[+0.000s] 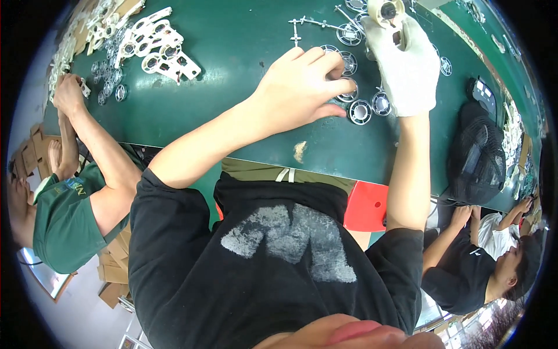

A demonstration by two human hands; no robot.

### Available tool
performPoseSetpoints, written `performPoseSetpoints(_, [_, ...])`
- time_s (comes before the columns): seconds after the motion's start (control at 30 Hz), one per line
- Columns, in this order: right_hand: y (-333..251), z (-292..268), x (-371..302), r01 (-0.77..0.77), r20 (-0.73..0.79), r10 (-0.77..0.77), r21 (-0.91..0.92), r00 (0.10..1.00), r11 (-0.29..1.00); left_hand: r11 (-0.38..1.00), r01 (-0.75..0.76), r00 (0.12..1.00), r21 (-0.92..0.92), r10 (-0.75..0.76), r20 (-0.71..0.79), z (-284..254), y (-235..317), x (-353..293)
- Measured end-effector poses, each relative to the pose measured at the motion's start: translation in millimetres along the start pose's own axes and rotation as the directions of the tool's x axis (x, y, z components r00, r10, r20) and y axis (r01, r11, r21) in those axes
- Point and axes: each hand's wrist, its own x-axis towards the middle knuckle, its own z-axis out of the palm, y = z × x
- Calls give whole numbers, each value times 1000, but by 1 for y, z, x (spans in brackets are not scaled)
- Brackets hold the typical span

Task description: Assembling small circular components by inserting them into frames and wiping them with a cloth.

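My left hand (302,87), bare, hovers over several silver spoked rings on the green table. Its thumb and index finger are apart, with nothing visible between them; the other fingers curl. A silver ring (360,112) lies just right of the thumb, and another ring (381,103) sits beside it, near my right wrist. My right hand (404,67) wears a white glove and grips a white plastic housing (386,10) with a round, dark-centred end. The glove hides the lower part of that housing.
White plastic housings (165,49) are heaped at the far left, beside more silver rings (107,75). Thin silver sprues (296,32) lie beyond my left hand. A black fan (479,151) stands on the right. Co-workers sit on both sides; one's hand (68,93) works at the left.
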Motion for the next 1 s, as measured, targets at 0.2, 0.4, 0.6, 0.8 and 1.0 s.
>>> performPoseSetpoints(0.2, [-6,2,-5,96,34,-92,-172,995,980,998,17,998,-58,-14,54,-7,-4,-1])
performPoseSetpoints(0.4, [-18,-5,-5,15,195,38,-265,980,964,967,40,981,-250,-86,-173,-24,-15,4])
performPoseSetpoints(0.6, [-25,1,-17,136,386,8,-345,922,929,956,-129,920,-265,16,-391,-38,-33,14])
performPoseSetpoints(0.8, [-25,2,-24,290,410,-109,-411,906,864,920,-47,949,-388,-80,-304,-32,-26,11])
performPoseSetpoints(1.0, [-28,2,-27,262,372,-111,-386,922,884,914,-5,943,-405,-131,-307,-34,-25,10])
